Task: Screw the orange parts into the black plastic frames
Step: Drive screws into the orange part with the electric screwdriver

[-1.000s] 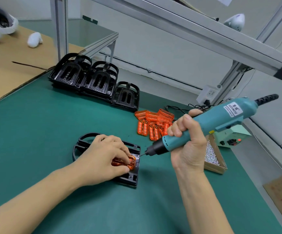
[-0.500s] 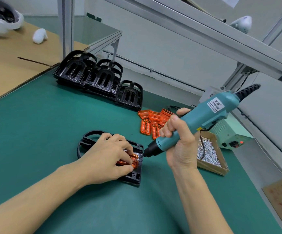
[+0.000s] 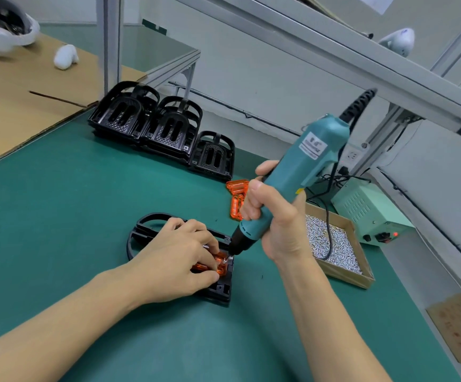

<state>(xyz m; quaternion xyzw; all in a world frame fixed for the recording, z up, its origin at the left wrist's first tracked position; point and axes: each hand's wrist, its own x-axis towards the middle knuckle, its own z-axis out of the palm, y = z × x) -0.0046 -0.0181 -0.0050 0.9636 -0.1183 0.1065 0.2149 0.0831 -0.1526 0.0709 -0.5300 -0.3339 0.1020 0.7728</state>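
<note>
Head view: right hand (image 3: 276, 221) wrapped around teal electric screwdriver (image 3: 287, 183), bit tip down at the corner of the orange part (image 3: 221, 264). Left hand (image 3: 179, 255) fingers curled, pinching that part onto the black frame (image 3: 224, 290) lying on the green mat (image 3: 58, 216).

Risks, my read: driver sits tilted, so the bit may cam out or cross-thread the screw; left fingertips (image 3: 213, 275) lie right beside the bit, so a slip hits them; orange plastic may crack if overtorqued.

Writing: white label on driver, blurred, can't read. Spare orange parts (image 3: 236, 194), screw box (image 3: 342, 260) just behind.
</note>
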